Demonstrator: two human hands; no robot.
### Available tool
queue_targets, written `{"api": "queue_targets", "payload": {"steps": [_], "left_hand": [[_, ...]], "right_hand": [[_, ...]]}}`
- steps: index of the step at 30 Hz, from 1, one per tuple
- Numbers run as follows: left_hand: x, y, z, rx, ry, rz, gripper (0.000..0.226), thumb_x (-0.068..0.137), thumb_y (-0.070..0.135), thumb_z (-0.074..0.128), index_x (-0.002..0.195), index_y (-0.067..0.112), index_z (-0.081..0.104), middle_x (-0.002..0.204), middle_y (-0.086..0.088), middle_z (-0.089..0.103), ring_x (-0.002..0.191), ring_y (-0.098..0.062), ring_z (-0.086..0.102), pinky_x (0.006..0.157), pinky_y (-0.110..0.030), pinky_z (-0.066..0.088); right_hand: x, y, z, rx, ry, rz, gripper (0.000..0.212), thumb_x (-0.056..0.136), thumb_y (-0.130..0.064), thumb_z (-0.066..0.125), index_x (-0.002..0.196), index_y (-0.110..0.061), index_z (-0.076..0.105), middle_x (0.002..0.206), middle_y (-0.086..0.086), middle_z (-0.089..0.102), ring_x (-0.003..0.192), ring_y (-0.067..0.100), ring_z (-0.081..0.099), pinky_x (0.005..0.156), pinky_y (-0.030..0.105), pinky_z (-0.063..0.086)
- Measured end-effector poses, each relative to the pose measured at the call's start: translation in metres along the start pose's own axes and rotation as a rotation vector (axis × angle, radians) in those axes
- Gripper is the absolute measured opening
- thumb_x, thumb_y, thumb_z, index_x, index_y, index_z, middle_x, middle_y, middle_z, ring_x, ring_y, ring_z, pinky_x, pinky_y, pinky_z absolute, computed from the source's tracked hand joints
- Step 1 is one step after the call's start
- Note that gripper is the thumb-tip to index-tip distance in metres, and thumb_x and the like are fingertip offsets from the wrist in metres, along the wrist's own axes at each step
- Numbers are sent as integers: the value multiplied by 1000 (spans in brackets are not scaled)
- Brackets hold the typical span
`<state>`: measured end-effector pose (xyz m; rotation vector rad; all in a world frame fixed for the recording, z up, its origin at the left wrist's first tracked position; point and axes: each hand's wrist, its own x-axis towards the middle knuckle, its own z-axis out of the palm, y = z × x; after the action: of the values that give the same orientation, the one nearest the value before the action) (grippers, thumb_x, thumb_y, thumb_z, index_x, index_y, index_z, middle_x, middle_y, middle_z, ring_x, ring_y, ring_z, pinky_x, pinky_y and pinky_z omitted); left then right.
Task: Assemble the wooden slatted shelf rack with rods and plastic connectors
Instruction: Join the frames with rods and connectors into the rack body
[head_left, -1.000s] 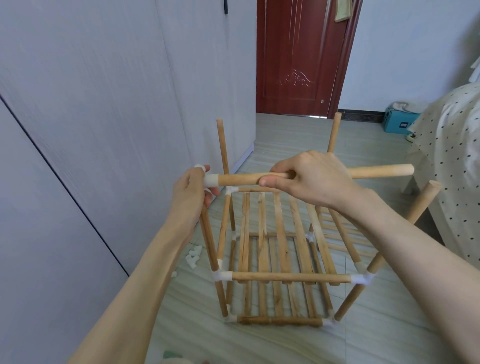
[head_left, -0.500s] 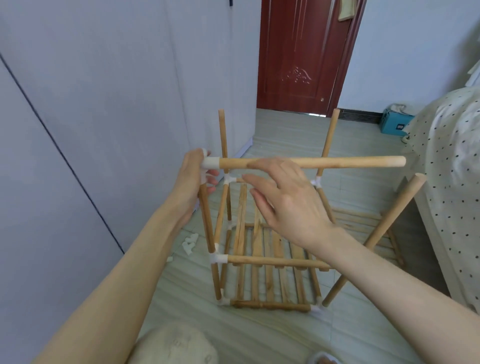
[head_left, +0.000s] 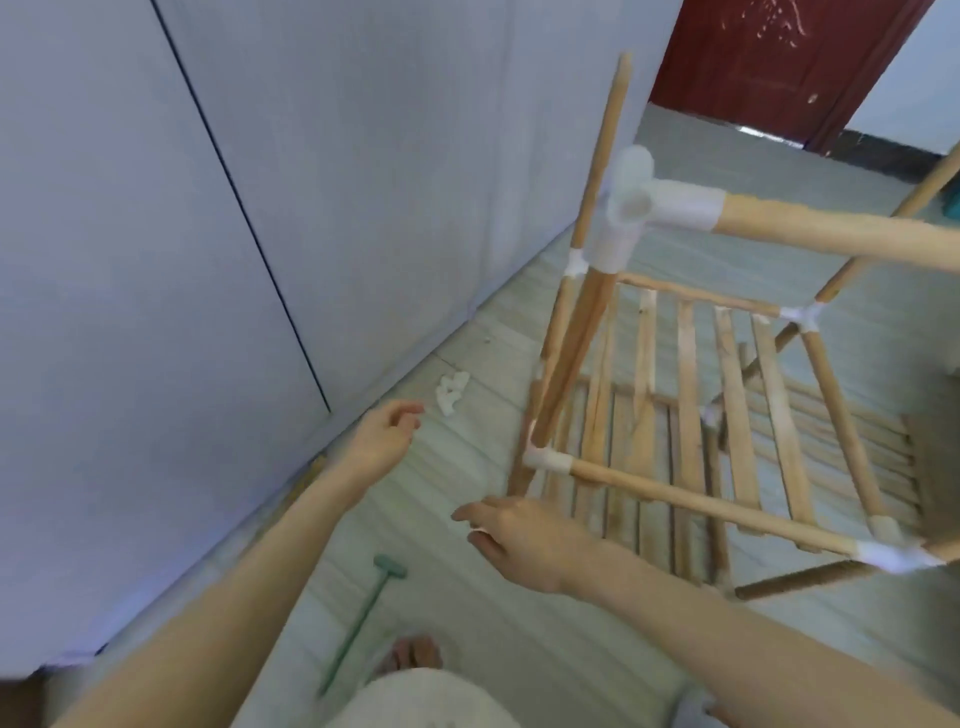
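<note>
The partly built wooden rack (head_left: 691, 415) stands on the floor at the right, its slatted shelves joined by rods and white plastic connectors. A white corner connector (head_left: 631, 208) caps the near left post, and a horizontal rod (head_left: 841, 241) runs from it off to the right. My left hand (head_left: 382, 441) hovers low over the floor with loosely curled fingers, empty, a short way from a small pile of white connectors (head_left: 451, 392) by the wall. My right hand (head_left: 519, 538) is open and empty, just left of the rack's lower front corner.
A grey wall (head_left: 260, 208) runs close along the left. A green mallet (head_left: 363, 618) lies on the floor near my foot (head_left: 413, 654). A dark red door (head_left: 769, 57) stands at the far end. The frame is blurred by motion.
Both hands have let go of the top rod and connector and dropped toward the floor. The view has tilted down and left, so the rack now sits at the right.
</note>
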<state>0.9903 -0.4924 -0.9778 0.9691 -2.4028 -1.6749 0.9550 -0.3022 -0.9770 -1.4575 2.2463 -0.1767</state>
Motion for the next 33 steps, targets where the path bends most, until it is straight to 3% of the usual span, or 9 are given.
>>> {"api": "queue_targets", "payload": {"steps": [5,7,10,15,17,21,25,29,33], "left_hand": [[57,-106,-4,387,-44,-78,46,93,2,40,138,9,39,141,-14,40,121,-30,46,92,-24,39],[84,-136,1,575,-126,-98,57,91,4,41,145,11,26,151,-14,22,134,-30,30,107,-32,31],[124,-155,6,793,-176,-87,70,92,6,41,150,16,4,157,-8,-3,143,-29,7,112,-40,24],[173,-164,16,945,-151,74,70,92,4,37,150,17,0,158,-3,-6,144,-25,-1,116,-39,14],[182,-166,21,899,-157,55,66,91,3,39,149,15,9,156,-7,4,141,-28,12,112,-41,24],[165,-179,30,860,-131,34,34,91,6,48,124,9,44,128,-13,32,108,-32,43,81,-42,46],[120,-194,26,627,-120,3,30,90,2,51,120,3,51,127,-12,37,101,-28,51,90,-35,44],[81,-150,5,375,97,73,36,87,0,56,123,3,57,126,-15,38,104,-29,52,91,-21,34],[45,-71,-26,123,226,100,42,88,5,59,129,3,50,127,-17,46,109,-32,52,92,-28,37]], "right_hand": [[104,12,60,153,-76,142,46,100,-29,35,145,-19,29,145,10,39,131,28,36,101,40,38],[135,27,84,159,-138,209,50,101,-30,33,148,-19,23,153,7,26,138,26,25,107,40,32],[161,52,113,45,-224,279,54,101,-31,32,150,-22,11,159,6,0,145,27,2,116,43,15],[162,75,144,17,-374,329,58,100,-30,35,150,-27,6,157,2,-16,145,24,-11,117,47,12],[164,78,147,43,-398,347,57,100,-32,35,150,-27,8,157,1,-17,145,24,-12,115,46,14],[169,70,138,155,-425,395,53,101,-33,32,150,-23,14,158,2,-9,146,24,0,114,39,14],[152,53,120,334,-400,472,49,101,-36,33,147,-19,28,155,5,23,138,23,30,109,29,26],[122,30,78,440,-395,502,42,100,-37,35,135,-19,46,137,7,49,123,25,49,99,30,40],[89,1,23,543,-295,471,39,98,-35,39,125,-13,55,124,10,59,107,23,59,94,32,48]]}}
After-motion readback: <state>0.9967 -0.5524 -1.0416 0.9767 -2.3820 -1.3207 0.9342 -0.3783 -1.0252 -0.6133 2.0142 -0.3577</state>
